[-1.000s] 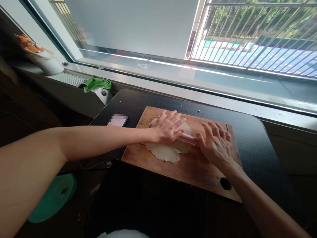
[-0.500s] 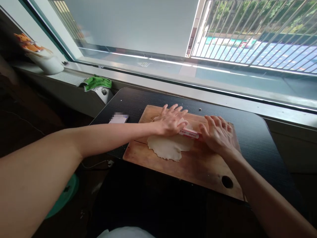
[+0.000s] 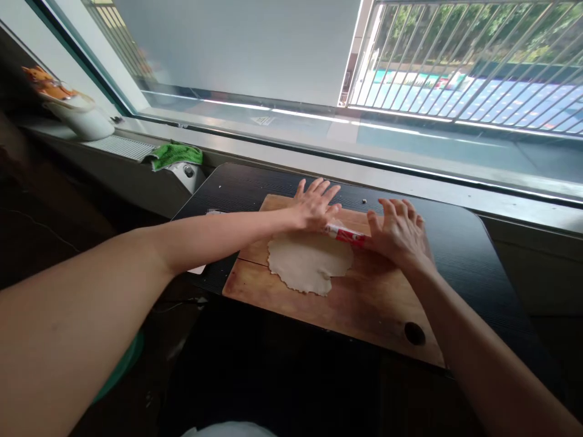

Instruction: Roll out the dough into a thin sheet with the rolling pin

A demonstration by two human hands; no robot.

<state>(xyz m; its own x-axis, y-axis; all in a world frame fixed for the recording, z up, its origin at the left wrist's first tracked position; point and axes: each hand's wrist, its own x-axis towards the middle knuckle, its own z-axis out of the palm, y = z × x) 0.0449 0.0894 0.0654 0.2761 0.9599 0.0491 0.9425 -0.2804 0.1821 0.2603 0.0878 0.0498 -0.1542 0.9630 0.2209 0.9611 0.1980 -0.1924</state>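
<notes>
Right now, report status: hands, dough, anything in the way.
Left hand and right hand flat, open, pressing the rolling pin. Pin at far edge of the flattened dough on the cutting board. Nothing blocking.

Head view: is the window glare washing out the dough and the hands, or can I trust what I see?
Head view: the window is bright, but the dough on the board reads clearly. Left hand and right hand are sharp enough on the red roller. Foreground arms and lower room are dim; edges bend.

A black table (image 3: 460, 255) below the window carries a wooden cutting board (image 3: 364, 303) at its middle and a phone (image 3: 200, 267) at its left edge.
</notes>
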